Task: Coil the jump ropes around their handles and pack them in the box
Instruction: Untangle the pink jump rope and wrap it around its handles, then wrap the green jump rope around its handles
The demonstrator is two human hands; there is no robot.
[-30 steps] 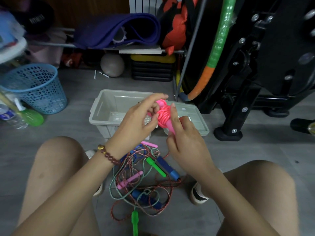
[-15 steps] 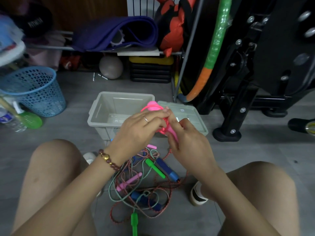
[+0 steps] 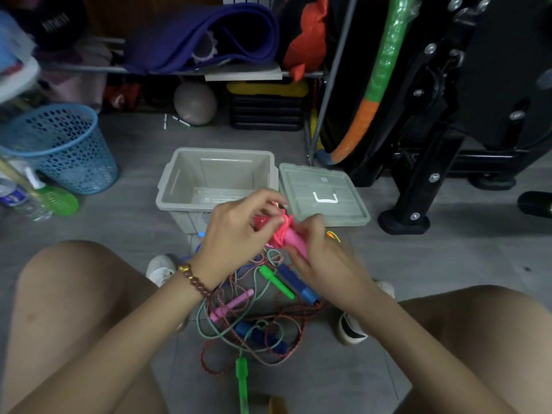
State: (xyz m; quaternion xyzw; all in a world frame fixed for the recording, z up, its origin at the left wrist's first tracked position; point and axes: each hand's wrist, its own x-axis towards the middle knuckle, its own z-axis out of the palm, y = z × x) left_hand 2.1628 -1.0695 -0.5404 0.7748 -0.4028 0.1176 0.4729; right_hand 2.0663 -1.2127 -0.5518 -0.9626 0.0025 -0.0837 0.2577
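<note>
I hold a pink jump rope (image 3: 287, 236), its cord coiled around the pink handles, just in front of the grey box (image 3: 191, 201). My right hand (image 3: 321, 255) grips the handles from the right. My left hand (image 3: 239, 234) pinches the pink cord at the top of the bundle. The open box stands on the floor beyond my hands, and its lid (image 3: 321, 194) lies flat beside it on the right. Below my hands a tangle of ropes (image 3: 254, 318) lies on the floor, with green (image 3: 276, 282), blue (image 3: 295, 283) and pink (image 3: 231, 304) handles.
A blue mesh basket (image 3: 59, 147) stands at the left with a green bottle (image 3: 56, 198) by it. Black exercise-machine legs (image 3: 418, 204) stand at the right. A shelf with a purple mat (image 3: 203, 37) and a ball (image 3: 195, 103) is behind the box. My knees flank the ropes.
My hands and the pink bundle have dropped lower, from over the box and lid to in front of them. My left hand has shifted on the coil's top.
</note>
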